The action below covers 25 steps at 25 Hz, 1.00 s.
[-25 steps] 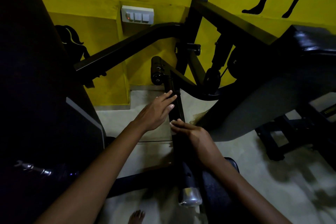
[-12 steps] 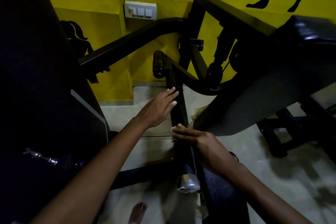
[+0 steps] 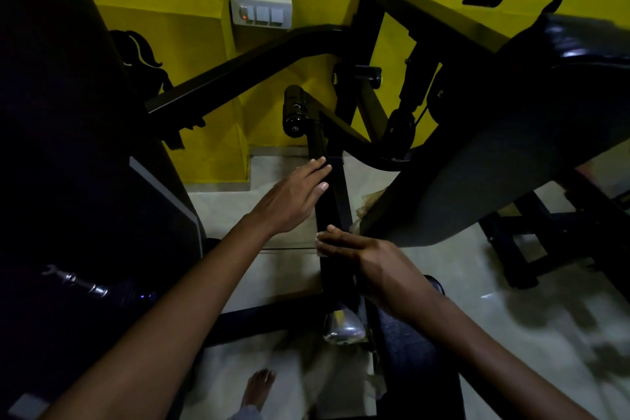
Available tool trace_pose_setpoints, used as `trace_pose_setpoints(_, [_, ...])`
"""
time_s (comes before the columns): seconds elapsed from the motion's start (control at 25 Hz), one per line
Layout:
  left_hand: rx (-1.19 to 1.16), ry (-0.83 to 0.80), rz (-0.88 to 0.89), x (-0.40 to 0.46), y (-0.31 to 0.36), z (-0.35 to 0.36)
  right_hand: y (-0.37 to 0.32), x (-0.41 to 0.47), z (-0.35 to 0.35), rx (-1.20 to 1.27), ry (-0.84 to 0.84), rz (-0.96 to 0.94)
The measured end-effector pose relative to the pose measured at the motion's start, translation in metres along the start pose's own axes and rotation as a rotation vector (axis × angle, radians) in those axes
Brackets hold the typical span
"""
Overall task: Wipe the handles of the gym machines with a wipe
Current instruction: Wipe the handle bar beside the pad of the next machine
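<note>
A black machine handle bar (image 3: 332, 204) runs from a round black end cap (image 3: 296, 109) near the wall down to a chrome end (image 3: 342, 327) close to me. My left hand (image 3: 293, 198) lies with straight fingers against the left side of the bar's upper part. My right hand (image 3: 368, 262) lies across the bar lower down, fingers flat over it, pressing a pale wipe (image 3: 321, 244) of which only a small edge shows at the fingertips.
The black machine frame (image 3: 245, 68) crosses behind the hands, and a large dark pad (image 3: 511, 133) fills the right. A dark upright panel (image 3: 51, 133) stands at the left. A yellow wall with a switch plate (image 3: 261, 13) is behind. A bare foot (image 3: 257, 389) stands on the pale floor.
My view has shifted a little. My right hand has slid slightly down the bar toward me; my left hand has stayed against the bar's upper part.
</note>
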<state>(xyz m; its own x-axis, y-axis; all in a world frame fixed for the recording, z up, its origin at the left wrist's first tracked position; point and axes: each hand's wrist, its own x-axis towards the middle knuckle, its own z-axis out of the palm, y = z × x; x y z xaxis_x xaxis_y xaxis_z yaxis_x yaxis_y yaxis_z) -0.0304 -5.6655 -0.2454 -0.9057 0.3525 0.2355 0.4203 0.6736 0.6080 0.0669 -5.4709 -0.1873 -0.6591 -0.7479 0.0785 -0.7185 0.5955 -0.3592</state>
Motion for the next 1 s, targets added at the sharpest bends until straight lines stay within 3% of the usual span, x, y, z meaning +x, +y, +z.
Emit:
trace_pose_setpoints(0.4, [0.009,-0.013,0.018,-0.016,0.012,-0.002,-0.009,-0.026,-0.001,0.207,-0.059,0.033])
trace_pose_setpoints(0.56, [-0.003,0.008,0.019,-0.021,0.016,0.000,-0.012,-0.041,-0.004,0.370,-0.156,0.025])
trace_pose_setpoints(0.72, [0.021,-0.015,0.030,-0.018,0.013,-0.004,-0.001,-0.028,-0.009,0.090,-0.023,-0.108])
trace_pose_setpoints(1.0, [0.126,-0.018,0.038,0.010,-0.004,-0.008,0.043,0.011,0.008,-0.011,0.060,-0.086])
